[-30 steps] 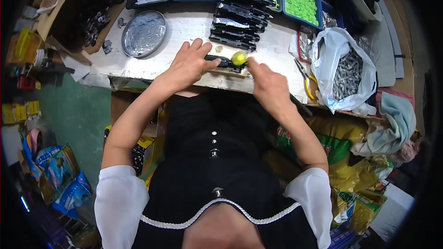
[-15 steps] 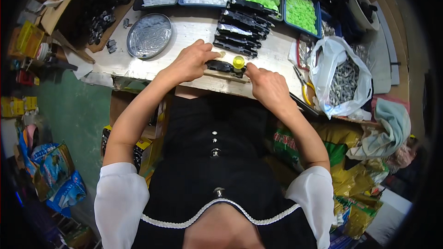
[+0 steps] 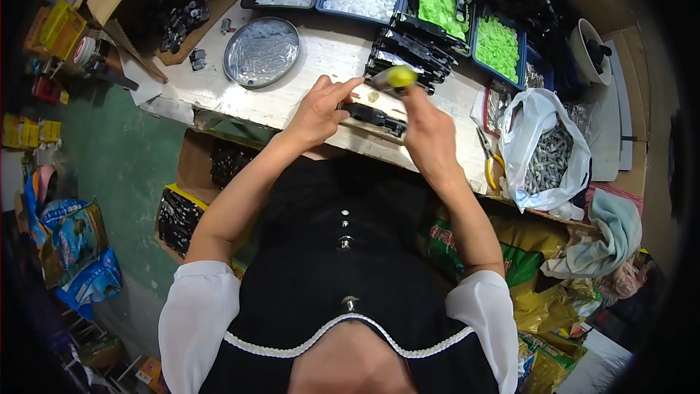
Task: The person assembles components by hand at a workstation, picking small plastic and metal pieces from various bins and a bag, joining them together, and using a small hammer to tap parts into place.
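White worktop (image 3: 208, 91), L hand (image 3: 317, 113) fingers part-spread at blk part (image 3: 373, 117), grip unclear, R hand (image 3: 432, 135) fingers closed round yellow tool (image 3: 401, 76)

A black part (image 3: 373, 115) lies near a blurred yellow-headed tool (image 3: 402, 76).

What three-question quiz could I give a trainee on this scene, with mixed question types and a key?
1. Multiple choice: what does the person's right hand hold?
A. a cloth
B. a yellow-headed tool
C. a tray

2. True or false: the left hand is lifting the round dish.

3. Fill in the blank: the pliers lying just left of the white plastic bag have ____ handles.

Key:
1. B; its head is blurred.
2. False; the left hand is at the left end of a black part, apart from the round dish.
3. yellow
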`<act>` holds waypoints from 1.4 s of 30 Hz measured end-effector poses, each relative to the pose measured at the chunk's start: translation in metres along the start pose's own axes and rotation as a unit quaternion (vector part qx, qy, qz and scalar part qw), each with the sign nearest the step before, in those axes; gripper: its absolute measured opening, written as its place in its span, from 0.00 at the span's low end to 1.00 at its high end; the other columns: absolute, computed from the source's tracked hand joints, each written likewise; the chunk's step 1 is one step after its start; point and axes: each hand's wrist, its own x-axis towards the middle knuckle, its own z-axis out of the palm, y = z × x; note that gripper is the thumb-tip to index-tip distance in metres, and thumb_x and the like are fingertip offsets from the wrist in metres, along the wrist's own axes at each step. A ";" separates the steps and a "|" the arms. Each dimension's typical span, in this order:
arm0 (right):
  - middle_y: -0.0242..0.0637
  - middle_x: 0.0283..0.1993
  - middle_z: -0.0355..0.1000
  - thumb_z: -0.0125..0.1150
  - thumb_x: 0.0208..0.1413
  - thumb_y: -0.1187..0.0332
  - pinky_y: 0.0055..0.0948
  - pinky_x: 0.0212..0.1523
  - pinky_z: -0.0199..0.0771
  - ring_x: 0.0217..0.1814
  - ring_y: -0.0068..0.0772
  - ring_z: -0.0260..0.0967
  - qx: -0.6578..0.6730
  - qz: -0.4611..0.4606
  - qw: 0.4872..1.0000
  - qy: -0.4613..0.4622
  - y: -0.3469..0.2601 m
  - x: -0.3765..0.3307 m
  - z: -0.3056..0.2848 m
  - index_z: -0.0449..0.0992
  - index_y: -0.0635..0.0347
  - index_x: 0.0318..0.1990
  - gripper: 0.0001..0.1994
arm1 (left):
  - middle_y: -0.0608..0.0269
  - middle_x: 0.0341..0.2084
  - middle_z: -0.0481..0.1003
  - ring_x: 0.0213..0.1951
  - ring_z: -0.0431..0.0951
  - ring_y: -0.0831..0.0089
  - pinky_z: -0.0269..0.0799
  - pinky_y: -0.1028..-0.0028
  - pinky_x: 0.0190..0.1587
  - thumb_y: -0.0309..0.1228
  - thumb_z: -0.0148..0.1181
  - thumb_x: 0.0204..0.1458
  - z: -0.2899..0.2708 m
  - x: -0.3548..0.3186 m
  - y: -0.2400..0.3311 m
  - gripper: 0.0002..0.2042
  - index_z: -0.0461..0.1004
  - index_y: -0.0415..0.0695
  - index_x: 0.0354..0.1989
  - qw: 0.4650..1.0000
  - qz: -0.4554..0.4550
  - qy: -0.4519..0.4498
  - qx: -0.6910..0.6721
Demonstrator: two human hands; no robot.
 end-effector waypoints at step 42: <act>0.35 0.40 0.63 0.54 0.43 0.76 0.36 0.40 0.52 0.41 0.36 0.58 -0.173 0.043 0.964 0.195 0.106 -0.047 -0.012 0.70 0.58 0.40 0.13 | 0.63 0.29 0.68 0.34 0.66 0.65 0.59 0.69 0.38 0.24 0.61 0.36 0.004 0.085 0.032 0.11 0.72 0.42 0.32 0.958 0.271 0.067 0.069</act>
